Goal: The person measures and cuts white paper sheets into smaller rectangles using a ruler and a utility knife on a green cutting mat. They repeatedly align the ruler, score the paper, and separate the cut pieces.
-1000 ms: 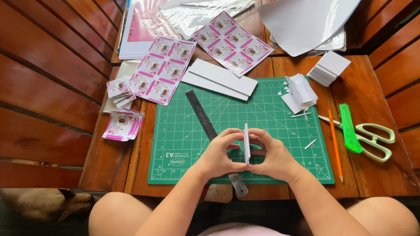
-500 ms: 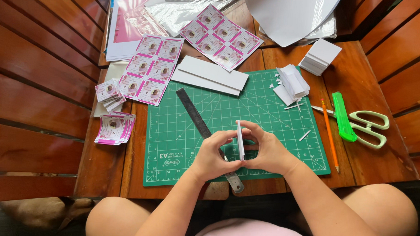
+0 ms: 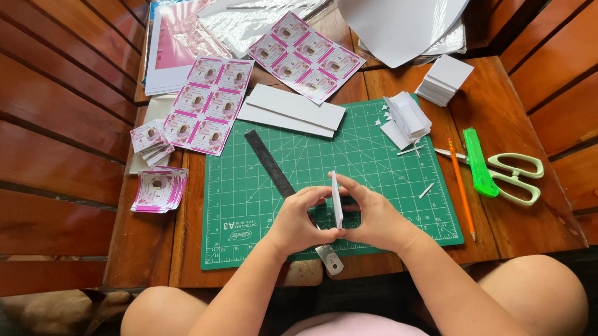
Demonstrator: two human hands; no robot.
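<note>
Hands meet low over the near edge of the green cutting mat (image 3: pixel 379 157): the left hand (image 3: pixel 297 224) and the right hand (image 3: pixel 377 220) both pinch a thin white card piece (image 3: pixel 337 199), held upright on its edge between the fingertips, each hand closed on it from its own side. Under the hands a dark metal ruler (image 3: pixel 269 163) lies slanted across the mat, its near end poking out past the mat's edge. To the right, off the mat, lie an orange pencil (image 3: pixel 461 187), a green utility knife (image 3: pixel 478 161) and pale green scissors (image 3: pixel 517 175). Further up the mat sit a small pile of folded white pieces (image 3: pixel 407 119) and flat white card strips (image 3: pixel 291 111). On the left, pink printed sticker sheets (image 3: pixel 205 105) lie beside stacks of cut pink labels (image 3: pixel 158 189). Farthest off are a white block of cards (image 3: pixel 444 80) and large white sheets (image 3: pixel 403 19).
</note>
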